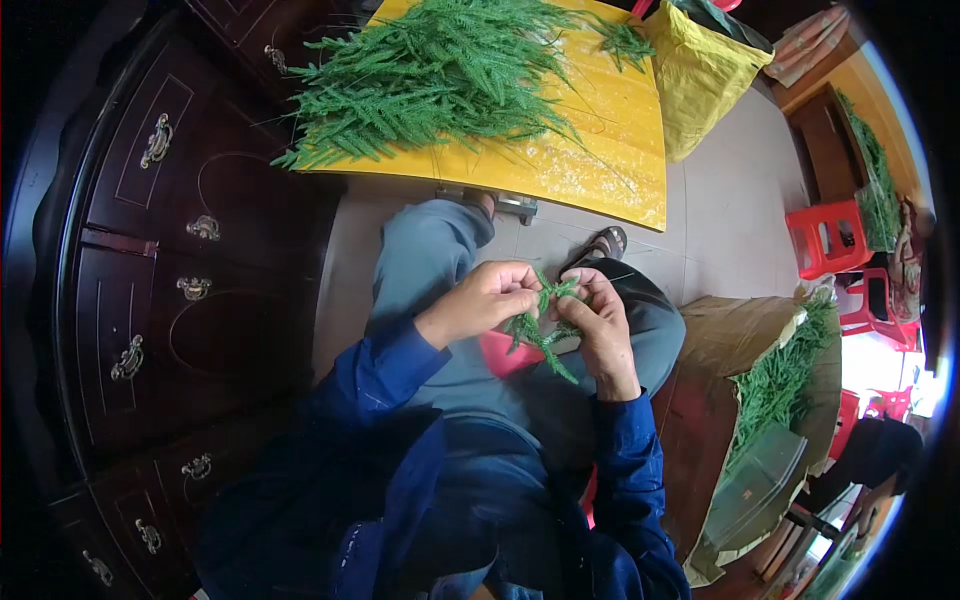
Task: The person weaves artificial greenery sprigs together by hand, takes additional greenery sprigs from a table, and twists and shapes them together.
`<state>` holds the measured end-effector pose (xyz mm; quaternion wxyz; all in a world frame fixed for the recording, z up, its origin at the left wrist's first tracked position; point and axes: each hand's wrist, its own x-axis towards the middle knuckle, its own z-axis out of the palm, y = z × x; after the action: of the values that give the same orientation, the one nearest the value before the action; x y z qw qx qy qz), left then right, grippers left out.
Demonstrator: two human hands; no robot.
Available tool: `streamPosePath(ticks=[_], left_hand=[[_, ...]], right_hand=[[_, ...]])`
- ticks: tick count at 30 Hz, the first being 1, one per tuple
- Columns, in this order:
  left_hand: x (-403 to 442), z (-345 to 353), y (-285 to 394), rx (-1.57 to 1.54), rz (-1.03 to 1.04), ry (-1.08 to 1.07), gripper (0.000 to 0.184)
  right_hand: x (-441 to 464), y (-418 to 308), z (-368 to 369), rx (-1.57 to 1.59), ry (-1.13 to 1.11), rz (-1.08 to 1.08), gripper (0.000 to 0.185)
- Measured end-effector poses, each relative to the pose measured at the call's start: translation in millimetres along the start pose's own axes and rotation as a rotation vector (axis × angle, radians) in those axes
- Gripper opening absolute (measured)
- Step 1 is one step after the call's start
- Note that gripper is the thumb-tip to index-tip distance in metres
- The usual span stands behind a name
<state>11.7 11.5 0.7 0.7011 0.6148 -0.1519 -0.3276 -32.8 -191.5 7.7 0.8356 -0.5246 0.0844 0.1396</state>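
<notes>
Above my lap, both hands meet at a small green artificial pine sprig (540,335) whose needled branches spread and hang down between them. My left hand (487,302) is closed, thumb and fingers pinching the sprig from the left. From the other side my right hand (600,325) pinches it near its top with bent fingers. The fingertips hide the exact spot where the branches join. A large pile of similar green artificial pine branches (440,85) lies on the yellow tabletop (600,175) in front of me.
Dark wooden drawers (140,260) stand at the left. On the right, an open cardboard box (735,335) holds more greenery, near red plastic stools (828,238). A yellow sack (700,75) stands beside the table. Part of another person (865,465) shows at far right.
</notes>
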Motion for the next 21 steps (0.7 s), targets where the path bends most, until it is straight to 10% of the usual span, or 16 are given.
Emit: streamPosePath(ticks=[21], left_hand=[[-1.9,15.1,4.3,0.795,0.363,0.346,0.018]], right_hand=[[4.9,14.7,-1.7,-0.04,0.04,0.013,0.007]])
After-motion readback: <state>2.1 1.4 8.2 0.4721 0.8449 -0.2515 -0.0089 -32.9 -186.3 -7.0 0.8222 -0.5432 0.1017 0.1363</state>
